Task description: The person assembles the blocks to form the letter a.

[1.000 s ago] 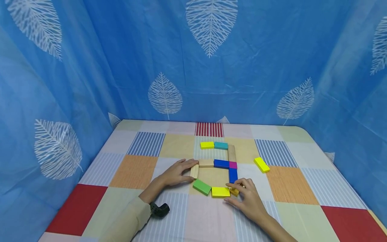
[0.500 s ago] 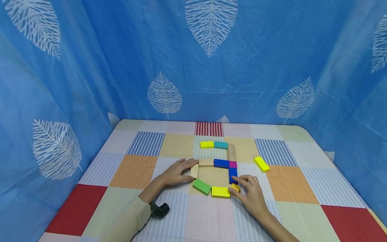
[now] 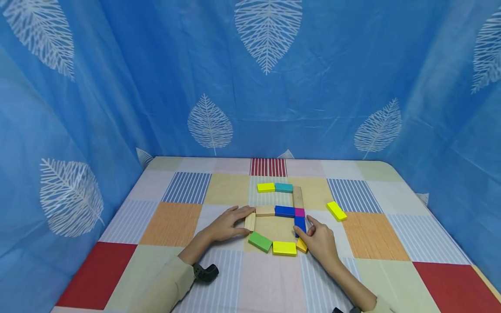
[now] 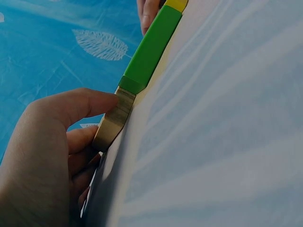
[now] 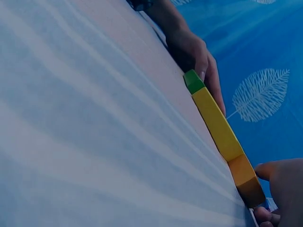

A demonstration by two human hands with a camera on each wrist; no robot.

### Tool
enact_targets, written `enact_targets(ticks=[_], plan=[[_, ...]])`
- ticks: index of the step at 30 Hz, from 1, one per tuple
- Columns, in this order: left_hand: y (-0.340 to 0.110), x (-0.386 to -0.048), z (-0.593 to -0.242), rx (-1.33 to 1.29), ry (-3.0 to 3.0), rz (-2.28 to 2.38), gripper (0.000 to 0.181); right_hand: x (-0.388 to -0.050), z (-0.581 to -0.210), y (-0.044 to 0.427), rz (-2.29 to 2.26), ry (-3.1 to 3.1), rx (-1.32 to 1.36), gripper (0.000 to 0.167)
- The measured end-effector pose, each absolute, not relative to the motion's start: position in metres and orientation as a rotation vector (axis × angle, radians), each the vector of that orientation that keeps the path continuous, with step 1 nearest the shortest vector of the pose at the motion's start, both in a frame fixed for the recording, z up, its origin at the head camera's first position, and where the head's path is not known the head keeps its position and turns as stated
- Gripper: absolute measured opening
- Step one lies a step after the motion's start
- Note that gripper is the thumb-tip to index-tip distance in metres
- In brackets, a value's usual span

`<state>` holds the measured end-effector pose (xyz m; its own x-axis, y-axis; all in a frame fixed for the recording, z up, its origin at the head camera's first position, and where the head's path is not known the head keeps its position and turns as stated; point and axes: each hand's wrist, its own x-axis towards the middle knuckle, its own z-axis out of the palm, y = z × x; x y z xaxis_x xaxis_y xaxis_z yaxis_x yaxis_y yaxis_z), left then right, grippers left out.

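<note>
On the patchwork cloth lie flat blocks joined in an angular outline. My left hand (image 3: 227,224) holds a plain wood block (image 3: 250,221) at the outline's left side, thumb and finger around it. My right hand (image 3: 322,241) pinches a blue block (image 3: 300,223) on the right side, thumb to its left and a finger to its right. Just below it sits a slanted orange block (image 3: 302,246); in the right wrist view this orange block (image 5: 245,179) meets a yellow block (image 5: 218,123). A green block (image 3: 260,242) lies between the wood and yellow ones.
A second blue block (image 3: 284,211), a magenta block (image 3: 299,212) and a wood block (image 3: 265,211) form the middle row. Farther back are teal (image 3: 283,188) and yellow (image 3: 266,187) blocks. One loose yellow block (image 3: 336,211) lies right. Blue curtain (image 3: 176,87) surrounds the table.
My right hand has moved from the orange block up to the blue one. The orange block has shifted and now slants below it. My left hand stays on the wood block.
</note>
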<state>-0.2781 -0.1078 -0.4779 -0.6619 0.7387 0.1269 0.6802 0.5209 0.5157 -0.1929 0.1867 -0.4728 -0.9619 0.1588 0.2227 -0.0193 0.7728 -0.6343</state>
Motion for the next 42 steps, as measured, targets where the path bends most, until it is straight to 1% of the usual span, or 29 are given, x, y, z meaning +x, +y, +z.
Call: enact_targets(ticks=[3, 8, 27, 42], plan=[[-0.1084, -0.2778, -0.4784, 1.229, 2.651, 0.83, 0.07, -0.1937, -0.4733, 0.1848, 0.98, -2.71, -0.112, 0.065], [-0.1086, -0.2775, -0.4784, 1.218, 2.654, 0.822, 0.07, -0.1927, -0.4743, 0.1845, 0.988, -2.704, -0.118, 0.065], [-0.1079, -0.2761, -0.4768, 1.225, 2.652, 0.82, 0.07, -0.187, -0.4753, 0.185, 1.038, -2.688, -0.157, 0.057], [-0.1071, -0.2747, -0.474, 1.194, 2.651, 0.797, 0.069, -0.1864, -0.4745, 0.1844, 1.029, -2.685, -0.158, 0.058]])
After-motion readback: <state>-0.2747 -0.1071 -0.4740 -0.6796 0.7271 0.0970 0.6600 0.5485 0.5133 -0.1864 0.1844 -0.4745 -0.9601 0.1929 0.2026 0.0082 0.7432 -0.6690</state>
